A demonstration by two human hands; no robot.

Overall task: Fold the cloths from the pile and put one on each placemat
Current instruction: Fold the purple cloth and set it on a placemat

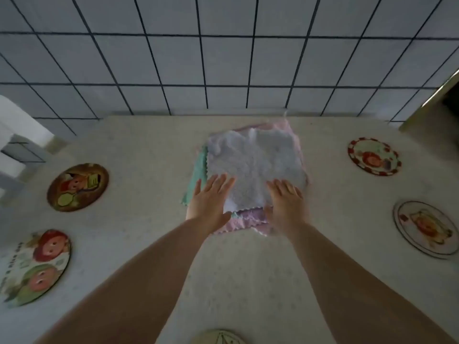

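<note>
A pile of fluffy cloths lies in the middle of the table, with a grey cloth [253, 160] spread on top, a green cloth [196, 180] poking out at the left and a pink cloth [246, 219] at the near edge. My left hand [211, 199] lies flat on the pile's near left corner, fingers apart. My right hand [285, 202] rests flat on the near right corner. Round picture placemats lie around the pile: two at the left [78, 186] [34, 266], two at the right [373, 156] [426, 228], one at the bottom edge [221, 337]. All show bare tops.
The pale speckled table [149, 150] ends at a white tiled wall [223, 58] behind the pile. A white object [17, 135] stands at the far left and a dark opening with a brass edge [442, 95] at the far right.
</note>
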